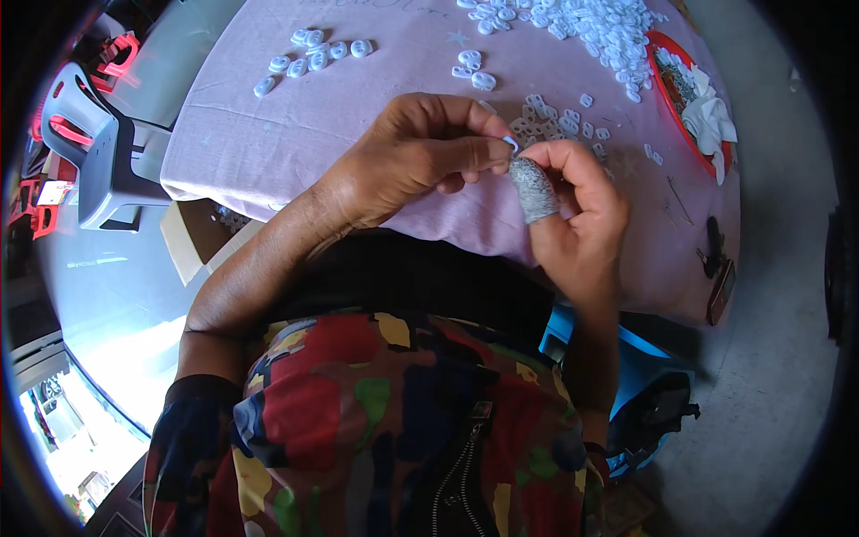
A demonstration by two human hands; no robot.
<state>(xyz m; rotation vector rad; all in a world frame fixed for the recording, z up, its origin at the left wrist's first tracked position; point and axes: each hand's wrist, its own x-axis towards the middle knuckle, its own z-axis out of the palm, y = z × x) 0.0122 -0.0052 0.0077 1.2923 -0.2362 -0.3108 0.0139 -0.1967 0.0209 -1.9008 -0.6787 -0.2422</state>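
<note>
Over the near edge of the cloth, my left hand (416, 154) is closed, thumb and forefinger pinching a small white plastic piece (511, 143). Only its rim shows past the fingertips. My right hand (580, 201) meets it there, thumb and forefinger pressed together; whatever lies between them is hidden. Grey speckled wrapping (534, 190) covers the right thumb. Just beyond the hands lies a loose group of small white pieces with holes (570, 121), partly covered by my fingers. Farther left, several larger white pieces (318, 60) are spread out.
A pink cloth-covered table (242, 134) bears a big white heap (595, 31) at the far side. At right are a red basin (659, 40) with a white cloth (707, 121), and keys (712, 251). A cardboard box (183, 242) and grey chair (94, 152) stand left.
</note>
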